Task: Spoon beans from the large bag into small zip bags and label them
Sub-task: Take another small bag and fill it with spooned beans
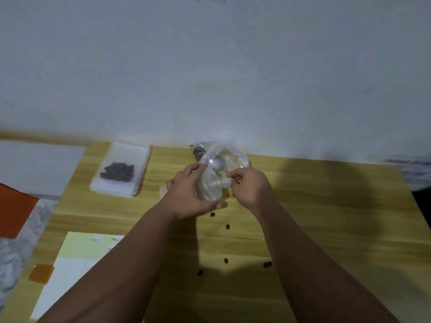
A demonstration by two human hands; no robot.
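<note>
The large clear plastic bag (220,169) stands at the table's far edge by the wall, with dark beans (197,153) showing at its back left. My left hand (189,194) grips its crumpled left side and my right hand (250,186) pinches its right rim. A small zip bag (121,170) holding dark beans lies flat on a stack of empty bags at the left. Several loose beans (227,226) lie scattered on the wood between my forearms. A pale yellow label sheet (77,257) lies at the near left. No spoon is visible.
The wooden table (326,217) meets a white wall (210,78) behind the bag. An orange sheet (14,210) and a small orange sticky note (40,273) lie at the left. Printed paper (412,169) sits at the far right corner.
</note>
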